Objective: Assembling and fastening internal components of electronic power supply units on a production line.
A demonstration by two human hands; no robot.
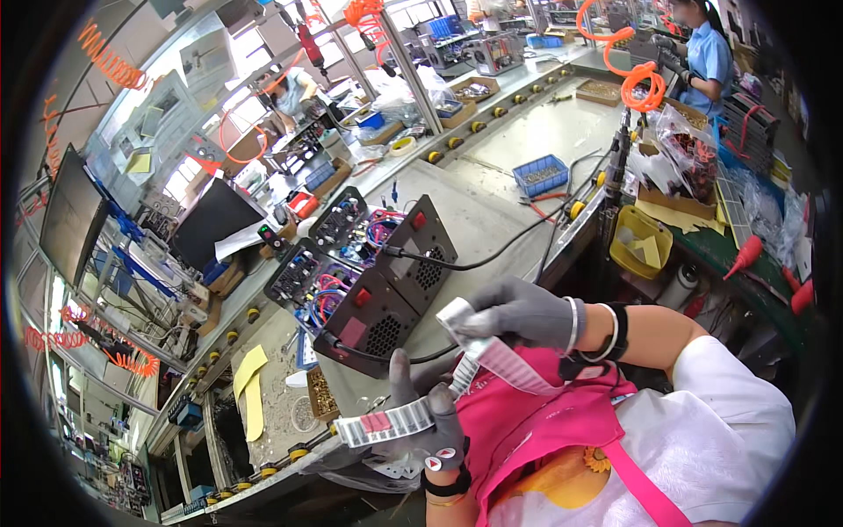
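Observation:
A long pale strip of labels [518,367] runs between my two hands in front of the pink apron, curling in a loop. My right hand [527,314], in a grey glove, pinches its upper end between thumb and fingers. The gloved left hand [430,426] grips the lower stretch, one finger pointing up; a pinkish-red patch shows on the part sticking out to the left. Just beyond my hands stand two dark-cased electronic units [379,318] with exposed boards and coloured wires. Black cables [474,263] run from their vented panels.
A blue bin [540,175] sits farther along the bench, and a yellow bin [641,241] is at right. Yellow paper strips [252,391] and a box of small brass-coloured parts [321,393] lie left. An orange coiled hose [643,86] hangs ahead. A co-worker [708,57] stands far right.

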